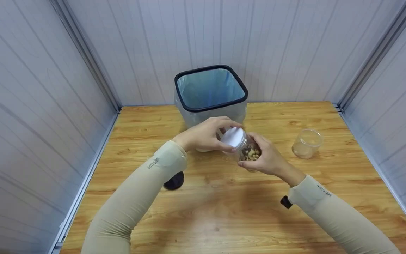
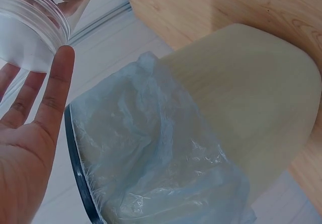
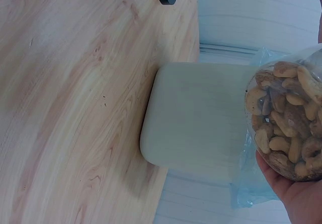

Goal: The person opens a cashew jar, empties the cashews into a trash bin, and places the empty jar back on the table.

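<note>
A clear jar of cashew nuts (image 1: 250,152) is held tilted in the air in front of the bin, its white-topped mouth (image 1: 234,137) pointing up and to the left. My right hand (image 1: 268,155) grips the jar's body, and the nuts (image 3: 292,121) show through its base in the right wrist view. Thumb and fingers of my left hand (image 1: 210,135) pinch the rim of the mouth from both sides. In the left wrist view, the fingertips (image 2: 61,58) touch the clear rim. Whether the white top is a lid or a seal, I cannot tell.
A bin (image 1: 240,112) with a black rim and bluish liner stands at the back of the wooden table (image 1: 217,218). An uncovered clear jar (image 1: 307,144) stands on the right. A black disc (image 1: 174,181) lies beside my left forearm. Walls enclose the back and sides.
</note>
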`<state>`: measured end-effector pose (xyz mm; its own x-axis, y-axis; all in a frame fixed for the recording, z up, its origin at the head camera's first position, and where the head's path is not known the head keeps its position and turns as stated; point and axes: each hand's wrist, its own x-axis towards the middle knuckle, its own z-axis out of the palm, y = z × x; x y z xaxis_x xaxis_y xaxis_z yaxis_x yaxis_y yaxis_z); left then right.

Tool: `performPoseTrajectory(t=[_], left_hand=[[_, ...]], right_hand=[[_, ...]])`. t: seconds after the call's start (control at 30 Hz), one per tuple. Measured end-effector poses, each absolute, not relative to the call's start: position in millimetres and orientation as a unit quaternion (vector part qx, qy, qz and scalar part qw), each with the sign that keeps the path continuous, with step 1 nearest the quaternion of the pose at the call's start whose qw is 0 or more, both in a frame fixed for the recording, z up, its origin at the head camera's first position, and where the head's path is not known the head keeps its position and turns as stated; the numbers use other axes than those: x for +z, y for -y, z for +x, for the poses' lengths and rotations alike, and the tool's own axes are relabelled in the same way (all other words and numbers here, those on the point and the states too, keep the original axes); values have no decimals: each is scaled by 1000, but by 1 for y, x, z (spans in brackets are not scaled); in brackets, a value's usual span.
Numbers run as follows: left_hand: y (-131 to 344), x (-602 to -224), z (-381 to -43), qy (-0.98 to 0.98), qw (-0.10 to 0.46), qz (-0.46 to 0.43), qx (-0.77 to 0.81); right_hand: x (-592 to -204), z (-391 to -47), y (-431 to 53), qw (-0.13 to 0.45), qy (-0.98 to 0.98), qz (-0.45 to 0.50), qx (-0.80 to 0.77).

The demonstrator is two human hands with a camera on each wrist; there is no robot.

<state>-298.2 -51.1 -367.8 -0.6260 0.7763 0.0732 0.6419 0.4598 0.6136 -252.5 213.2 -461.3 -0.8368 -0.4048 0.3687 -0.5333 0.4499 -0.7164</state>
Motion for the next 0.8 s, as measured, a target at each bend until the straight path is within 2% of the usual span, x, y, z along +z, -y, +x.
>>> performPoseTrajectory(t=[0.8], left_hand=[[61, -365, -303, -847, 103, 411, 322]], right_hand=[[-465, -252, -218, 76, 850, 271, 446]])
